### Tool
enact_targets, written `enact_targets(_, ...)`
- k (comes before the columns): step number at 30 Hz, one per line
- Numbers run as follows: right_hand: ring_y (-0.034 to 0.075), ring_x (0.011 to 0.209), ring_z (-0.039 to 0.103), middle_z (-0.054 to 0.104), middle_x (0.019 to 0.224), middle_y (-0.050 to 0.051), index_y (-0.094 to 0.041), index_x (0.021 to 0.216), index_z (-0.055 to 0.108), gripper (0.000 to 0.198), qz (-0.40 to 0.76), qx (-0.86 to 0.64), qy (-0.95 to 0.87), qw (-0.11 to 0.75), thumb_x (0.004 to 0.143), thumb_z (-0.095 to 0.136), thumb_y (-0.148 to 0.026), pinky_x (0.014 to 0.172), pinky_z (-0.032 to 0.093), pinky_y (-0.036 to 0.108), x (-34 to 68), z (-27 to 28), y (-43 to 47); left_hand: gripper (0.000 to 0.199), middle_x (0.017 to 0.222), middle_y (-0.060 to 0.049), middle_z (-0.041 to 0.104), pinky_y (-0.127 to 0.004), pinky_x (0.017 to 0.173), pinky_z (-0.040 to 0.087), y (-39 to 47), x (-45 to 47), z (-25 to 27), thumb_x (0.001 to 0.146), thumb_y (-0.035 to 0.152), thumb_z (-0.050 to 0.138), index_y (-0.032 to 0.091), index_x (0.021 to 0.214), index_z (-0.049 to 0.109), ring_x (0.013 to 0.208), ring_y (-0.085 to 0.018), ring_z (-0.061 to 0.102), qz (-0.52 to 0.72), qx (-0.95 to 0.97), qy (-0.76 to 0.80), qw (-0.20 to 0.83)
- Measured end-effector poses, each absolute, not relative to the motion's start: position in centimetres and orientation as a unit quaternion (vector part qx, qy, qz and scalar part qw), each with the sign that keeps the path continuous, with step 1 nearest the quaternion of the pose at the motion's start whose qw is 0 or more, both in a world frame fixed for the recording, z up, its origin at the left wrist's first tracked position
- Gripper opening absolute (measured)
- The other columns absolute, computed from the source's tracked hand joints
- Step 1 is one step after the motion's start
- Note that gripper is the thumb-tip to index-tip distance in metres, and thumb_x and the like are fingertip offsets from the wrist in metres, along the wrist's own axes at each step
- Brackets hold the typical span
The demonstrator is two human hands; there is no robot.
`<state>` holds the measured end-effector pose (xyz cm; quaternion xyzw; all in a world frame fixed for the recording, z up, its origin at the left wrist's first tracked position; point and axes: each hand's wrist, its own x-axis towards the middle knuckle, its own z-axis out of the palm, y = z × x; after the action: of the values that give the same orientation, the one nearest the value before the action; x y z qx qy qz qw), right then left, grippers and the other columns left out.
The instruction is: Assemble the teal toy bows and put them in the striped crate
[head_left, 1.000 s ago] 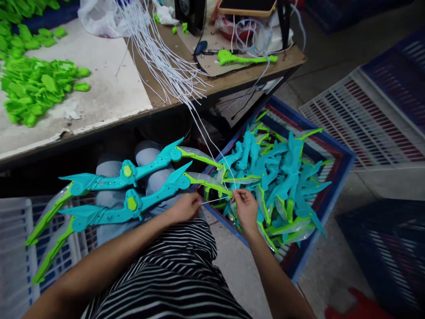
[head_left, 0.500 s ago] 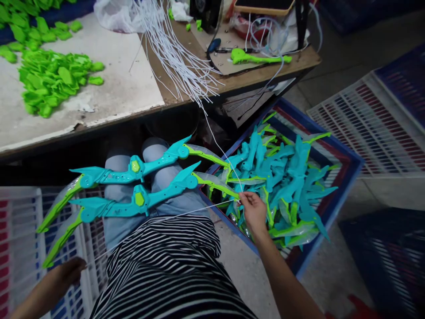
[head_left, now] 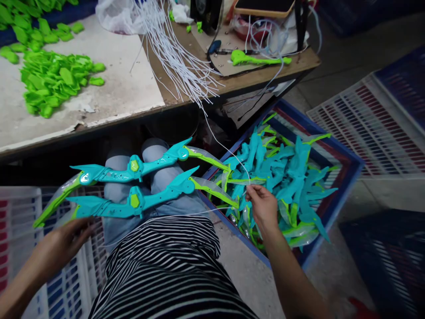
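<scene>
Two turquoise and lime-green toy bows lie side by side across the lap. The farther toy bow point(head_left: 113, 175) rests untouched. On the nearer toy bow point(head_left: 113, 209), my left hand point(head_left: 71, 237) is closed around the left green limb and hides most of it. My right hand point(head_left: 262, 206) pinches a white string point(head_left: 229, 150) just beyond that bow's right tip; the string runs up to the table edge. Another stretch of white string point(head_left: 186, 214) goes left from the right tip, slack across the striped shirt.
A bundle of white strings point(head_left: 175, 57) hangs over the table edge. Green plastic pieces point(head_left: 56, 82) are heaped on the table at left. A blue crate point(head_left: 348, 164) full of similar bows stands at right. White crates flank the lap, one by the left arm point(head_left: 23, 212).
My left hand has let go of the string end and moved up onto the nearer bow. My right hand has shifted right, off the bow tip. The nearer bow has tilted slightly, its right tip lower.
</scene>
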<state>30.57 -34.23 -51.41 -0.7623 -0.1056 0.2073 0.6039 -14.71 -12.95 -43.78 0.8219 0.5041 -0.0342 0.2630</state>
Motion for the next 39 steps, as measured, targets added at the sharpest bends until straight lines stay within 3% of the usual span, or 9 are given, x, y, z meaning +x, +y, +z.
enact_targets(3,0.01,0.049,0.047,0.055,0.053,-0.004,-0.019,0.069,0.063,0.032,0.212,-0.739,-0.118,0.628,0.057,0.076,-0.046,0.048,0.04,0.025,31.1,-50.7,-32.3,0.053,0.108,-0.01,0.065,-0.043,0.09,0.047,-11.5,-7.3,-43.4,0.08,0.062,0.043,0.022,0.108,0.064,0.102,-0.032,0.06,0.016,0.896,0.395,0.203)
enact_targets(7,0.012,0.056,0.052,0.06,0.062,-0.002,-0.019,0.072,0.064,0.028,0.182,-0.757,-0.184,0.6,0.061,0.073,-0.044,0.055,0.044,0.028,31.3,-50.5,-30.2,0.059,0.118,-0.018,0.055,-0.042,0.084,0.05,-11.8,-3.2,-45.5,0.083,0.059,0.04,0.016,0.12,0.061,0.099,-0.031,0.061,-0.051,0.911,0.353,0.207)
enact_targets(15,0.016,0.063,0.058,0.066,0.067,0.001,-0.02,0.074,0.065,0.027,0.153,-0.778,-0.261,0.551,0.068,0.067,-0.046,0.065,0.048,0.032,32.2,-51.9,-28.4,0.048,0.108,-0.008,0.061,-0.031,0.08,0.051,-11.9,-5.1,-44.7,0.084,0.053,0.045,0.025,0.118,0.063,0.086,-0.021,0.065,-0.173,0.86,0.335,0.345)
enact_targets(21,0.016,0.062,0.057,0.067,0.071,0.002,-0.021,0.073,0.065,0.023,0.114,-0.788,-0.317,0.515,0.072,0.063,-0.044,0.061,0.047,0.031,32.2,-52.3,-27.9,0.047,0.112,-0.011,0.065,-0.037,0.096,0.045,-8.8,2.1,-43.3,0.082,0.051,0.047,0.018,0.107,0.069,0.105,-0.026,0.059,-0.003,0.87,0.34,0.358)
enact_targets(25,0.015,0.058,0.054,0.067,0.072,0.002,-0.021,0.074,0.066,0.024,0.089,-0.803,-0.348,0.476,0.075,0.061,-0.044,0.059,0.044,0.03,32.2,-52.5,-28.0,0.031,0.109,-0.007,0.069,-0.036,0.098,0.044,-9.0,9.6,-44.8,0.082,0.034,0.052,0.017,0.1,0.07,0.105,-0.023,0.06,0.0,0.793,0.327,0.514)
enact_targets(30,0.015,0.057,0.054,0.067,0.071,0.002,-0.021,0.075,0.066,0.023,0.085,-0.806,-0.37,0.454,0.079,0.059,-0.042,0.058,0.045,0.03,32.0,-52.8,-28.1,0.018,0.088,-0.008,0.072,-0.032,0.085,0.051,-10.1,16.4,-49.2,0.078,0.014,0.06,0.011,0.094,0.069,0.084,-0.018,0.067,-0.091,0.519,0.378,0.761)
enact_targets(34,0.018,0.071,0.06,0.067,0.08,0.004,-0.023,0.074,0.067,0.019,0.072,-0.8,-0.386,0.454,0.08,0.059,-0.04,0.064,0.048,0.032,31.9,-53.3,-28.2,0.029,0.075,-0.006,0.071,-0.028,0.068,0.054,-10.6,19.4,-52.0,0.078,0.007,0.06,0.011,0.107,0.064,0.065,-0.015,0.067,-0.177,0.418,0.344,0.822)
enact_targets(37,0.022,0.091,0.062,0.068,0.096,0.007,-0.023,0.074,0.067,0.019,0.09,-0.779,-0.381,0.489,0.078,0.062,-0.04,0.073,0.05,0.036,32.0,-54.0,-28.1,0.045,0.075,-0.005,0.071,-0.026,0.062,0.053,-11.2,21.2,-53.8,0.076,0.01,0.066,0.017,0.12,0.058,0.066,-0.016,0.068,-0.258,0.394,0.264,0.842)
enact_targets(39,0.022,0.091,0.063,0.069,0.096,0.007,-0.023,0.075,0.066,0.018,0.117,-0.769,-0.377,0.504,0.078,0.061,-0.04,0.075,0.051,0.038,31.9,-54.3,-28.1,0.044,0.074,-0.004,0.071,-0.026,0.063,0.053,-11.8,22.4,-54.7,0.075,0.013,0.069,0.018,0.118,0.06,0.066,-0.016,0.068,-0.291,0.396,0.225,0.841)
